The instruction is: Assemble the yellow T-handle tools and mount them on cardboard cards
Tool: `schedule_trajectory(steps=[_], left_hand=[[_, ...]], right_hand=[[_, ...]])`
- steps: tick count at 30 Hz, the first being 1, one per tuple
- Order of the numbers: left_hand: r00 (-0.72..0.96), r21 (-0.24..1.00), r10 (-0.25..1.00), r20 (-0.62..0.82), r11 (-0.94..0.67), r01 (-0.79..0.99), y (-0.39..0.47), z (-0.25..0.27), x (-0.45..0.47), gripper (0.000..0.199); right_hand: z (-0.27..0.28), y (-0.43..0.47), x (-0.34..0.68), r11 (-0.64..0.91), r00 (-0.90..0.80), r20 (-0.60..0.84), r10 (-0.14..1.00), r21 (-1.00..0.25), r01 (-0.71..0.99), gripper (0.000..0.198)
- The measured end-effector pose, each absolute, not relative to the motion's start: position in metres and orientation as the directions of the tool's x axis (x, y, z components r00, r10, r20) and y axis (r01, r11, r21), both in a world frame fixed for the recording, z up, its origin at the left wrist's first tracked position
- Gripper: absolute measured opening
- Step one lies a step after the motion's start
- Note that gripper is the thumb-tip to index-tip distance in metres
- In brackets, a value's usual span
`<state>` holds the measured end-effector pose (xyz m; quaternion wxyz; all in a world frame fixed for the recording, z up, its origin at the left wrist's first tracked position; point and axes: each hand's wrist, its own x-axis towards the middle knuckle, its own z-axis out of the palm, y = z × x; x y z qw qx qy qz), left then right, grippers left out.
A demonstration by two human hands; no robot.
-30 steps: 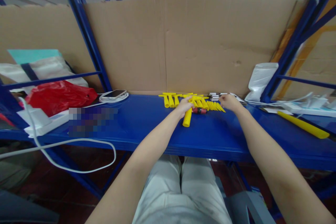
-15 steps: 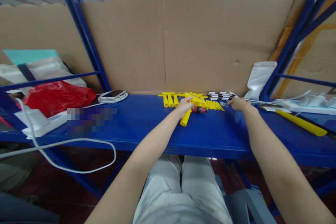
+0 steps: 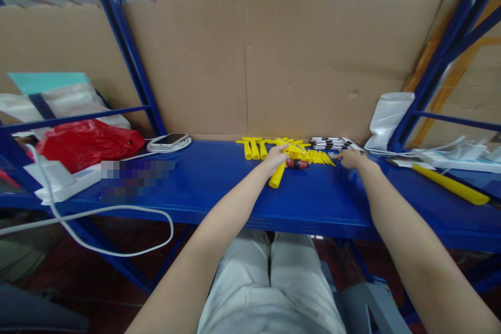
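Note:
My left hand (image 3: pixel 277 157) is closed around a yellow plastic piece with a tubular handle (image 3: pixel 277 176), which points down toward the front edge. A red-and-black tool, perhaps a screwdriver (image 3: pixel 298 164), lies just right of it. My right hand (image 3: pixel 352 158) reaches down to a small heap of tiny metallic pieces (image 3: pixel 332 155); its fingertips are drawn together there, and whatever is between them is too small to make out. Beside the heap lies a row of flat yellow pieces (image 3: pixel 320 157). Several yellow T-shaped pieces (image 3: pixel 255 149) stand behind my left hand.
Black-and-white pieces (image 3: pixel 331 143) lie along the cardboard wall (image 3: pixel 188 68). On the right are a white bag (image 3: pixel 389 120), a power strip (image 3: pixel 450 159) and a long yellow bar (image 3: pixel 450 185). A phone (image 3: pixel 170 139), white cables and a red bag (image 3: pixel 92 143) occupy the left.
My right hand has shifted slightly left over the tiny metallic pieces. My left hand keeps its hold on the yellow piece, nearly still.

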<state>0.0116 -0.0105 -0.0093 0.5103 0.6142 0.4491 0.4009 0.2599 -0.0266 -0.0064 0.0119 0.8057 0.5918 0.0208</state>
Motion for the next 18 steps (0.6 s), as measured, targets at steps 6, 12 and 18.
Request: schedule_trajectory(steps=[6,12,18], left_hand=[[0.278,0.981,0.96,0.029,-0.081,0.177,-0.01,-0.0091,0.0111,0.077],[0.279,0.98,0.96,0.033,-0.086,0.18,-0.009,-0.01,0.0111,0.078],[0.287,0.981,0.957,0.031,-0.083,0.173,-0.005,-0.0123,0.0111,0.076]], right_hand=[[-0.0122,-0.0226,0.2609,-0.267,0.264,0.061,0.962,0.04,0.963,0.053],[-0.0145,-0.021,0.2618,-0.258,0.255,0.059,0.965,0.061,0.964,0.055],[-0.0127,-0.0206,0.26,-0.266,0.261,0.084,0.962,0.056,0.962,0.042]])
